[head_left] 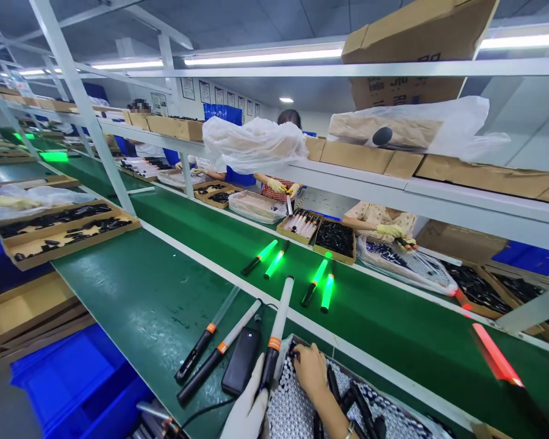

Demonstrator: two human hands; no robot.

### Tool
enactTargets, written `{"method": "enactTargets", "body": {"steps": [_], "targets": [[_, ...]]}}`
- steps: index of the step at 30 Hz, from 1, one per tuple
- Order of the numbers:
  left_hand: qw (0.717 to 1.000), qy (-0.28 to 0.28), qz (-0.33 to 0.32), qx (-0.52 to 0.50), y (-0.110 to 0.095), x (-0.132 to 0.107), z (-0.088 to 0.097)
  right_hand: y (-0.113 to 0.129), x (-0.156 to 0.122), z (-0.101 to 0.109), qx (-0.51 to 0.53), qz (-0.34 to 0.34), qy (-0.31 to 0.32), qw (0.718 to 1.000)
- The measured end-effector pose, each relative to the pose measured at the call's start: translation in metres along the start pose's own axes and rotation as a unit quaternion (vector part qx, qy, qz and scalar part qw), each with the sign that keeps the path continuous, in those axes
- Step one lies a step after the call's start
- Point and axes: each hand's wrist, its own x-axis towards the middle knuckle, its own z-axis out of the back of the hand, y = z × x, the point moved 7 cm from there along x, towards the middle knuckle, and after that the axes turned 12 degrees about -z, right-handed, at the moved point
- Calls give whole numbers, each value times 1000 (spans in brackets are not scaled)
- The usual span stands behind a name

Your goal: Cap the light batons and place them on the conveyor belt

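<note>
A person at a factory line grips a long white-tubed light baton (278,317), its orange collar and black handle held upright at the near edge of a green conveyor belt (160,292). The left hand (246,402), in a white glove, closes around the handle, with the gloved fingers (257,379) pressed together along it. The bare right hand (310,372) sits just beside the baton's lower end, its fingers (297,352) curled downward and close together; whether they pinch anything cannot be told. Beneath both hands, a cardboard tray (384,396) lined with silver-dotted sheeting holds loose black baton handles (361,408). On the belt, two unlit batons (217,353) lie near a black power bank (241,361) with a trailing cable, while green-lit batons (274,263) lie farther along. Across the belt, a co-worker's yellow-gloved hand (390,230) works near a bagged tray.
</note>
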Motion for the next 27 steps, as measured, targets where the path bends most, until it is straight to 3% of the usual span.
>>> {"method": "enactTargets", "body": {"steps": [3, 5, 9, 12, 15, 18, 21, 25, 27], "targets": [[1000, -18, -16, 16, -13, 5, 3, -8, -5, 11, 40, -10, -9, 999], [999, -21, -21, 23, -17, 7, 0, -11, -17, 21, 135, -21, 2, 991], [1000, -7, -17, 22, -18, 13, -12, 8, -63, 41, 365, 1, 59, 929], [1000, 14, -8, 10, -16, 18, -22, 30, -95, 49, 364, 32, 50, 929], [999, 35, 6, -7, -12, 19, -28, 33, -107, 45, 364, 8, 0, 931], [998, 48, 31, -26, -3, 17, -31, 18, -101, 30, 412, -21, -6, 911], [995, 47, 69, -47, 11, 15, -32, -8, -78, 23, 439, -35, -15, 898], [989, 38, 126, -72, 28, 13, -31, -31, -33, 28, 218, -19, -27, 975], [985, 41, 146, -82, 32, 12, -31, -31, -15, 25, 103, 6, -2, 995]]}}
